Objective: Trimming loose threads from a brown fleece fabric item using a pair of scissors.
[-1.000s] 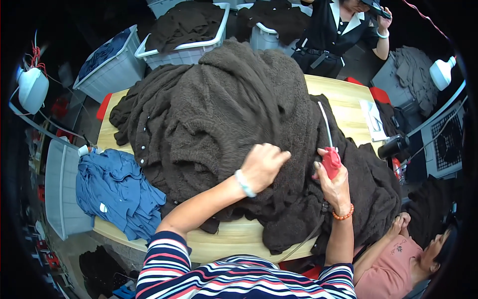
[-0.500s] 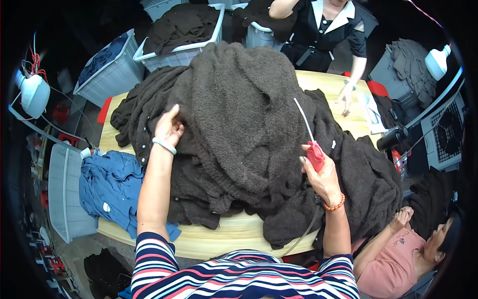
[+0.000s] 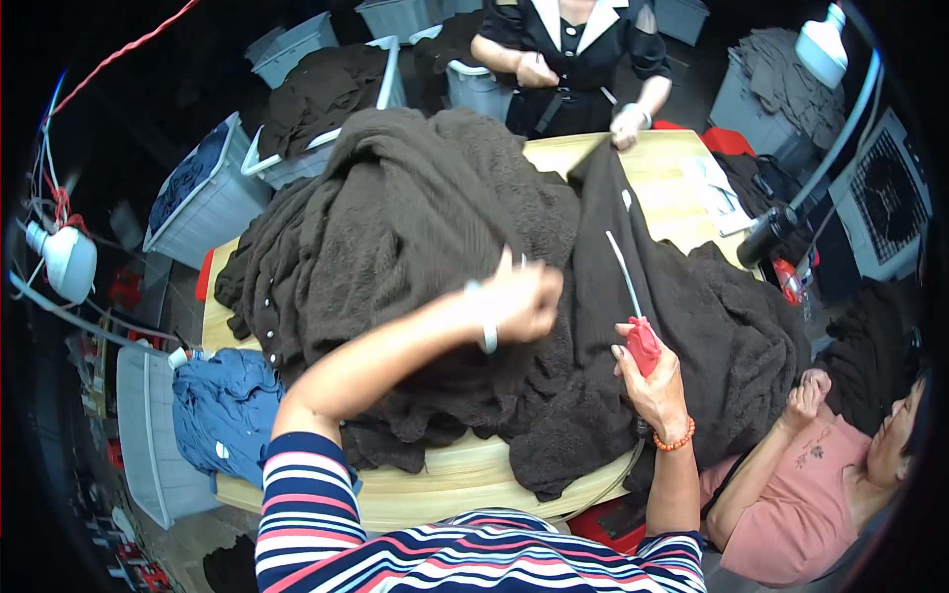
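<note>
My right hand (image 3: 654, 390) is closed round the red handle of an air blow gun (image 3: 644, 345). Its long thin nozzle points up and away over the dark brown fleece garments (image 3: 682, 326). Smeared by motion, my left hand (image 3: 519, 301) is over the middle of the big brown garment heap (image 3: 395, 208); whether it grips cloth cannot be made out. Between the heap and the nozzle, a smooth brown piece of cloth (image 3: 603, 217) stretches up to the far table edge. There the hand of a person opposite (image 3: 630, 127) is at its corner.
Blue garments (image 3: 227, 405) lie at the left of the wooden table (image 3: 445, 484), beside a grey bin (image 3: 148, 435). More bins of clothes (image 3: 326, 99) stand behind. A person in pink (image 3: 791, 494) sits at the right. Lamps (image 3: 69, 267) hang at both sides; a dark cylinder (image 3: 766, 237) stands at the right edge.
My left hand has swept right across the heap, whose top cloth has shifted. The person opposite has taken a cloth corner at the far edge. My right hand, still holding the blow gun, is slightly lower.
</note>
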### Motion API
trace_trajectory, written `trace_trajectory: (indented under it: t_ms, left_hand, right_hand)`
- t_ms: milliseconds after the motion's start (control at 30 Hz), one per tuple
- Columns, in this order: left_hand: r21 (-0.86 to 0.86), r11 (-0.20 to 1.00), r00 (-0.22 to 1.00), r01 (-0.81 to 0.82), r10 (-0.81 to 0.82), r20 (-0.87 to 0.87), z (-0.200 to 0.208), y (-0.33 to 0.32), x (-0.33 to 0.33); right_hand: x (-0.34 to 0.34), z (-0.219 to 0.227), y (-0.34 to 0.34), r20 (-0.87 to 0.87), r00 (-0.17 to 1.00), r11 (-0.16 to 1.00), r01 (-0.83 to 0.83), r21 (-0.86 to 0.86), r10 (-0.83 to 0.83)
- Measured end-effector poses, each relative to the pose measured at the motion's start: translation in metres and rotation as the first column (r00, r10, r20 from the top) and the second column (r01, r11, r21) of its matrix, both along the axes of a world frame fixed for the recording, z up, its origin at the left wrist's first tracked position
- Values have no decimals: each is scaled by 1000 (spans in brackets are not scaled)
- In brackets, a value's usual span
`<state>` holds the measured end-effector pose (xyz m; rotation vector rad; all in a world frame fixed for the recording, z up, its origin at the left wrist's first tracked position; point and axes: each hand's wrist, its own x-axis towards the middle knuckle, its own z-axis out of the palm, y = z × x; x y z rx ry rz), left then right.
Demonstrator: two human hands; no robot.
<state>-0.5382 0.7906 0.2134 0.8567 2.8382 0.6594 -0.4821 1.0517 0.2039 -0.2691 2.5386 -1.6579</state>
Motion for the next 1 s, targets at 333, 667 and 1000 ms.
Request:
trace_trajectory:
  t_ms: [333,667,1000]
  left_hand:
    - [152,851,729,-503,512,-453,3,-37,22]
    - [341,770,770,-539,615,-172,-56,-83,11]
    - [583,698,905,-416,381,188,-47,-86,26]
  right_hand:
    - [20,-20,0,-153,973,974,-147,175,174]
    - [42,3,-34,89,847,754,-510,415,524]
    - [22,5,-36,72,845,778,-518,356,530]
